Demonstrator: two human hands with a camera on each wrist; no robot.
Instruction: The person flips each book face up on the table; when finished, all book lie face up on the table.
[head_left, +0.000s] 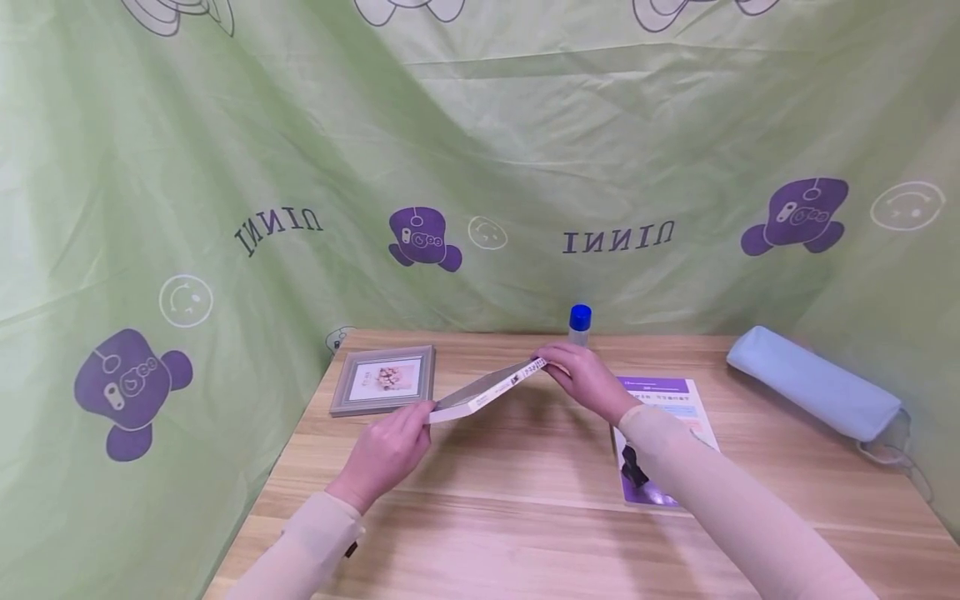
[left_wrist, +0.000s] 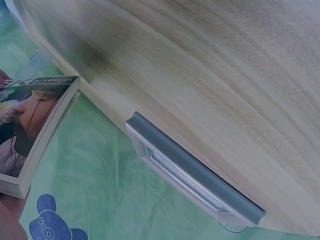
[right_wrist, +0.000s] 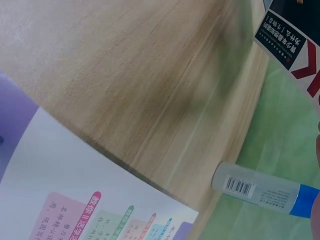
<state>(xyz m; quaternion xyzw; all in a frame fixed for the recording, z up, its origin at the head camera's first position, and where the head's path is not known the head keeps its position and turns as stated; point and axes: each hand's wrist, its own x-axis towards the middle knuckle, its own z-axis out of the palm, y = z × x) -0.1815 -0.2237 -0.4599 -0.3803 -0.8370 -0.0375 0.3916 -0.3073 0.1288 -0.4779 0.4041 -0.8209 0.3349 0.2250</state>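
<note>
framed picture (head_left: 385,378), blue-capped bottle (head_left: 580,320), flat booklet (head_left: 675,397), blue pouch (head_left: 813,383), green curtain (head_left: 525,142)

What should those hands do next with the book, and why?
Maybe lower the book gently until it lies flat on the table. The left hand and right hand both grip it, but it's tilted in the air, and a stretch of table shows between the frame and the booklet.
</note>
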